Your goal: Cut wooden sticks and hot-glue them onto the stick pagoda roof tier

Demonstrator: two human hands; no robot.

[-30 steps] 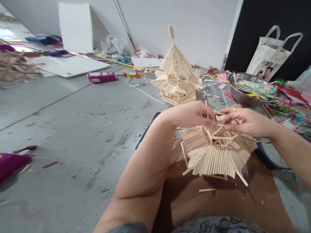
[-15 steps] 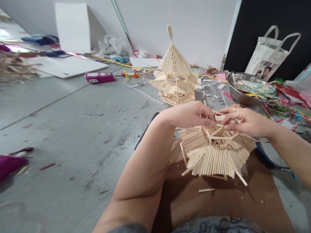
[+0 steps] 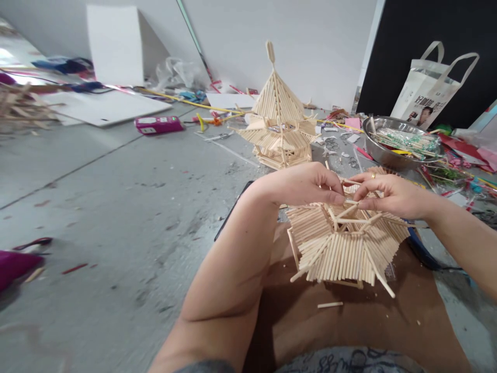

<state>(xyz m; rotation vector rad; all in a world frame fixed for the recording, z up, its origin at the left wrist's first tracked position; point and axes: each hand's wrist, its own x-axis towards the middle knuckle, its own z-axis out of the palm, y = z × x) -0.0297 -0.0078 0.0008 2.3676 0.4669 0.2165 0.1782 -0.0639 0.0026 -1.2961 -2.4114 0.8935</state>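
Note:
A pagoda-like model (image 3: 345, 256) of thin wooden sticks sits in front of me, its slatted roof flaring out under a raised hexagonal frame. My left hand (image 3: 320, 184) reaches over its far side, thumb and fingers pinched at one end of a short wooden stick (image 3: 351, 202). At the stick's other end are the closed fingertips of my right hand (image 3: 396, 196), which wears a ring. Both hands are at the upper frame, and the fingers partly hide the stick and the frame's far side.
Behind stands a taller stick pagoda (image 3: 281, 124) with a pointed top. A metal bowl (image 3: 373, 150) of sticks and a white bag (image 3: 423, 93) are at the right. A purple device (image 3: 159, 125) lies left, a loose stick (image 3: 330, 304) on the brown board (image 3: 310, 331).
Both hands stay at the upper frame in nearly the same pinch. The view has shifted very slightly; nothing else has visibly moved.

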